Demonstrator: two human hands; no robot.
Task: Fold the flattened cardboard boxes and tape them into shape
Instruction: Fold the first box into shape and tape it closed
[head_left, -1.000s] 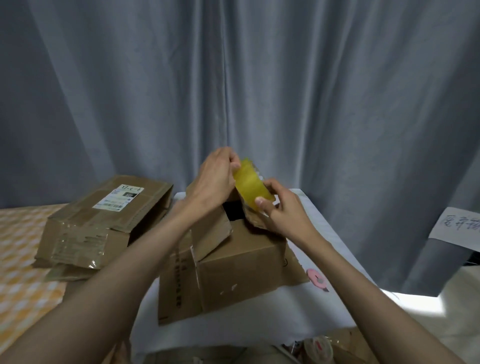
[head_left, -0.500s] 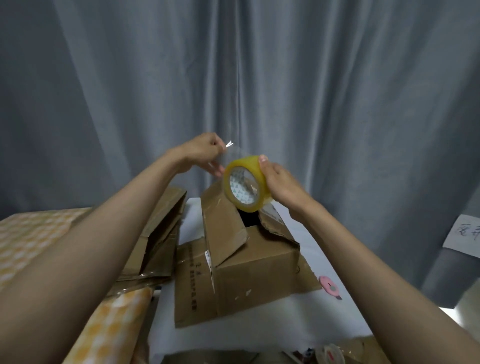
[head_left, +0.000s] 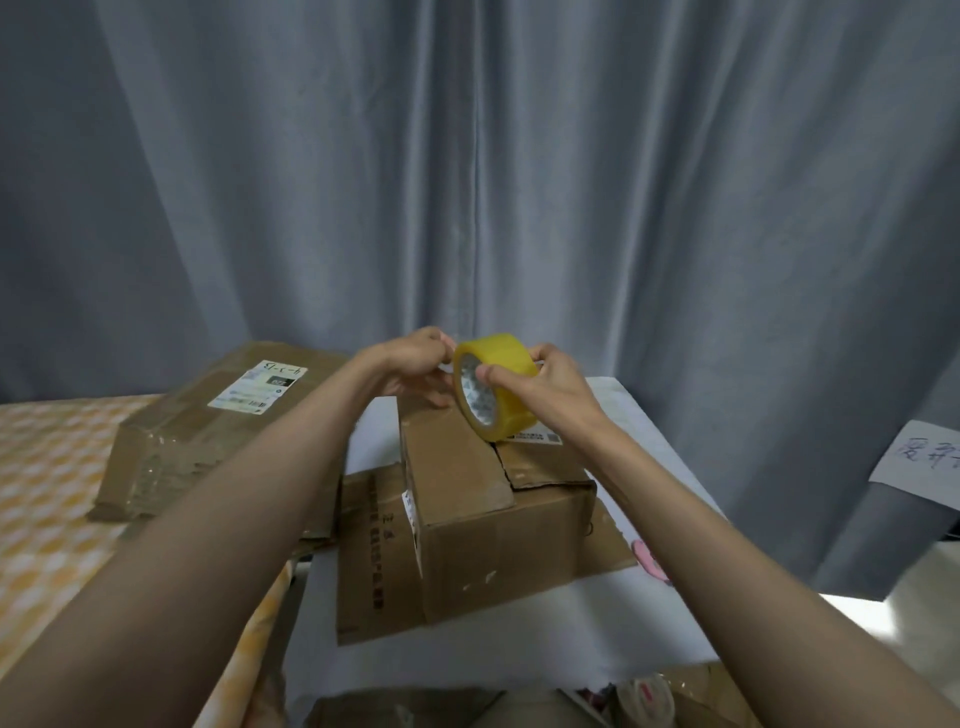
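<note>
A folded-up brown cardboard box (head_left: 493, 525) stands on a flat sheet of cardboard (head_left: 371, 561) on the white table (head_left: 519, 660). Its top flaps lie down flat. My right hand (head_left: 550, 387) grips a yellow tape roll (head_left: 493, 387) upright at the far end of the box top. My left hand (head_left: 421, 364) pinches at the roll's left side, fingers down at the box's far edge. The strip of tape itself is too clear to make out.
A larger taped cardboard box with a white label (head_left: 208, 421) lies on the checked orange cloth (head_left: 47, 499) at left. A pink object (head_left: 649, 561) peeks out by my right forearm. Another tape roll (head_left: 647, 699) and cardboard sit at the bottom edge. Grey curtain (head_left: 519, 182) behind.
Both hands came down from mid-air with the tape roll onto the far end of the box top. The box flaps, standing open before, now lie flat.
</note>
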